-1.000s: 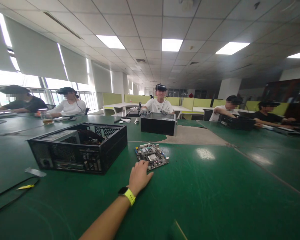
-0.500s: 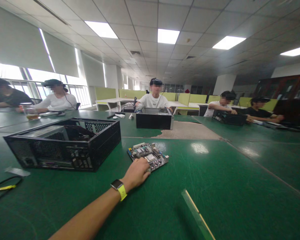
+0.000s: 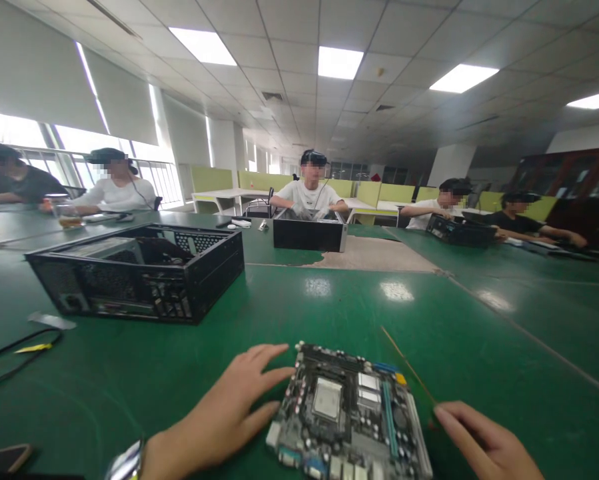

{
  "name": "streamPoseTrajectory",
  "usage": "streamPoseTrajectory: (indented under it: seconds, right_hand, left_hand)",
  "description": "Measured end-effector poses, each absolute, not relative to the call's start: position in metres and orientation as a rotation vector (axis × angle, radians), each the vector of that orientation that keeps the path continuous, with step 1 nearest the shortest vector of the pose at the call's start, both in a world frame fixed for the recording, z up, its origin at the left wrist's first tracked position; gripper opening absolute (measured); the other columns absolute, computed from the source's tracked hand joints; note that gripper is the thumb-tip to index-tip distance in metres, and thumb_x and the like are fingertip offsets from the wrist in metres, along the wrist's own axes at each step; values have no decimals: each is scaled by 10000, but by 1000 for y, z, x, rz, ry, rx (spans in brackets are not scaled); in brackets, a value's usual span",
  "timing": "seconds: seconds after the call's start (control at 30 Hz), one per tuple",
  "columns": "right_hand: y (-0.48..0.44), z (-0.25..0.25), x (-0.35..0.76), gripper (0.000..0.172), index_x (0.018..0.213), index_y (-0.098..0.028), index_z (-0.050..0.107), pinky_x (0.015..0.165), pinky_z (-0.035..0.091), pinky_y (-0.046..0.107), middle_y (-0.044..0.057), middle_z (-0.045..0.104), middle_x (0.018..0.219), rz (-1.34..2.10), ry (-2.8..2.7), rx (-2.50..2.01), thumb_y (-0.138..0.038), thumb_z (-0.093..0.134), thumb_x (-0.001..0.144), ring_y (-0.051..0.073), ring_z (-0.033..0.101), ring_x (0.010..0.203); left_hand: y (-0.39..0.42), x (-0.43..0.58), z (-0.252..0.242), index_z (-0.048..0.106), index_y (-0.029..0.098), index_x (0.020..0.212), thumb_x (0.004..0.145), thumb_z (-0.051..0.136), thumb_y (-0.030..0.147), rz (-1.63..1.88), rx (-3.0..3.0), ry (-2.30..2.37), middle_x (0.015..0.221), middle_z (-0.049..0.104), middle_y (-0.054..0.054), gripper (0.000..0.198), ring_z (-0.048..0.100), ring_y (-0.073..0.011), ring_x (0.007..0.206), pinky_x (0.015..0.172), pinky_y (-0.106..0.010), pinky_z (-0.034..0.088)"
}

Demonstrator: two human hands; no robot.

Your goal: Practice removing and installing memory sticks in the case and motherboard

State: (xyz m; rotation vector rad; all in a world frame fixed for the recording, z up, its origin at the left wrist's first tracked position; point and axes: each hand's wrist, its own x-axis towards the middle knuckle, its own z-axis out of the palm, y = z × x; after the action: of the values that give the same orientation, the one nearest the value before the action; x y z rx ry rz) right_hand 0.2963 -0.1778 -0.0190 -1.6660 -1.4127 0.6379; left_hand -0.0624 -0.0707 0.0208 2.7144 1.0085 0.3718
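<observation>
A motherboard [image 3: 352,427] lies flat on the green table close in front of me, its bare square processor [image 3: 328,398] facing up. My left hand [image 3: 239,400] is at the board's left edge, fingers spread, the tips touching or almost touching it. To the right of the board, my right hand [image 3: 484,440] pinches a RAM stick [image 3: 406,363] between thumb and fingers. The stick is edge-on now and shows only as a thin line slanting up and away to the left. The lower edge of the view cuts off the near side of the motherboard.
An open black computer case [image 3: 189,287] stands at the left, with a black cable [image 3: 19,367] and a clear plastic strip [image 3: 52,321] nearby. A dark phone-like object [image 3: 4,459] lies at the lower left. Across the table, a person [image 3: 310,197] works at another case [image 3: 309,231]; others sit at both sides.
The motherboard has come nearer to me and been turned around. My left hand has come back with it and its fingers have spread. My right hand has come into view with the RAM stick.
</observation>
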Motion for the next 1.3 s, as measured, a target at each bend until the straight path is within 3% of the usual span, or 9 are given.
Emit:
streamPoseTrajectory:
  seconds: [0.13,0.27,0.4,0.53,0.73,0.87,0.97,1.2,1.3]
  right_hand:
    - [-140,-14,293,405,747,-194,677,675,446,243,23,663,721,616,-1700,-1638,-510,451,860,187,586,714]
    - [-117,-17,298,430,739,-171,660,595,431,254,22,624,647,641,-1736,-1714,-513,431,864,172,571,622]
    - [-122,-25,304,431,792,-170,647,557,462,255,41,660,722,803,-1475,-1757,-550,449,833,206,631,697]
    - [-129,-23,297,432,793,-171,656,669,505,282,48,676,812,894,-1329,-1668,-573,498,802,219,632,800]
    - [-105,10,271,400,810,-167,707,891,431,328,68,699,932,811,-1426,-1438,-537,557,785,242,597,962]
    - [-102,25,275,410,754,-165,686,777,455,314,50,688,794,631,-1395,-1557,-548,540,779,238,613,835]
    - [-116,24,291,392,684,-169,659,736,481,325,52,678,736,680,-1306,-1598,-542,560,754,255,630,801]
    - [-157,12,343,174,724,-229,714,986,384,404,70,641,1193,594,-1042,-1412,-374,630,675,314,532,1134]
    - [-145,10,361,185,601,-213,666,914,438,421,90,714,838,646,-955,-1250,-372,613,680,284,617,927]
  left_hand:
    - [-79,-24,27,273,335,1431,713,618,624,256,2672,746,1519,249,-54,847,231,-326,1372,1111,-551,193]
    - [-47,19,20,303,170,1430,644,604,718,276,2619,794,1500,256,-161,1005,247,-353,1362,1104,-523,223]
    - [-26,38,7,398,176,1369,667,622,664,297,2628,804,1407,428,-157,884,455,-341,1223,1008,-493,371]
    - [-48,30,11,432,183,1328,755,586,571,289,2666,861,1310,526,-136,709,537,-303,1118,941,-438,427]
    - [-88,5,40,658,198,861,881,386,517,60,2738,1307,818,677,-103,419,640,-311,783,686,-449,490]
    - [-68,-3,35,605,206,1071,900,378,444,352,2691,1370,1010,652,-90,370,601,-259,959,824,-402,477]
    - [-49,-4,17,511,177,1244,859,446,493,374,2636,1286,1215,577,-112,502,542,-258,1076,928,-395,436]
    - [-58,4,19,586,186,1175,828,530,422,323,2719,1297,1199,588,-126,424,503,-323,1104,926,-500,412]
    - [-58,-2,16,501,222,1297,793,581,474,308,2703,1135,1380,465,-130,569,408,-344,1254,1018,-526,355]
